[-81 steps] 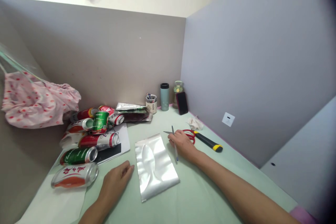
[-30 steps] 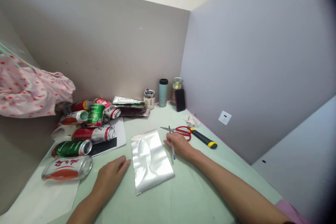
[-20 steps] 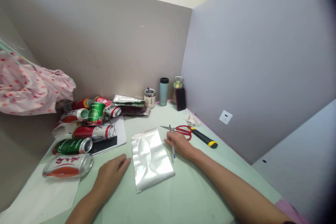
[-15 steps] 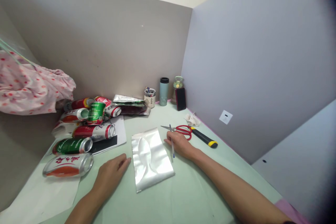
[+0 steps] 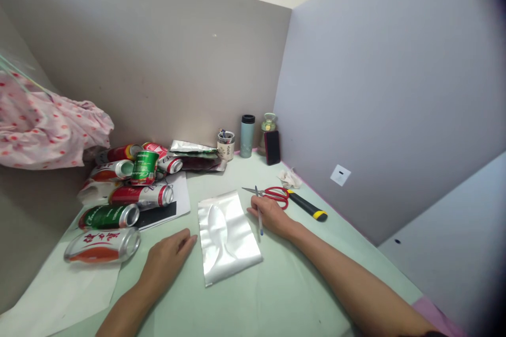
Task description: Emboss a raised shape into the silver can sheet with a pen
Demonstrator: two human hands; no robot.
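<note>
A silver foil sheet (image 5: 241, 247) lies flat between my hands, with a spoon-like shape raised or creased in its surface. On its right, my right hand (image 5: 271, 215) rests on the table, closed around a slim pen (image 5: 260, 221) with a blue end pointing toward me. Left of the foil rests my left hand (image 5: 168, 253), fingers loosely curled under and nothing seen in it. Just beyond the right hand are red-handled scissors (image 5: 282, 196) and a black-and-yellow utility knife (image 5: 308, 206).
Several drink cans (image 5: 103, 246) crowd the left side over white paper (image 5: 79, 295). Along the back stand flattened packets (image 5: 193, 148), a pen cup (image 5: 225, 147), a blue tumbler (image 5: 247, 138) and a phone (image 5: 272, 147). Crumpled tissue (image 5: 290, 178) lies near the right partition (image 5: 356, 89).
Both hands, the pen and the foil keep practically the same places. The whole view has shifted very slightly.
</note>
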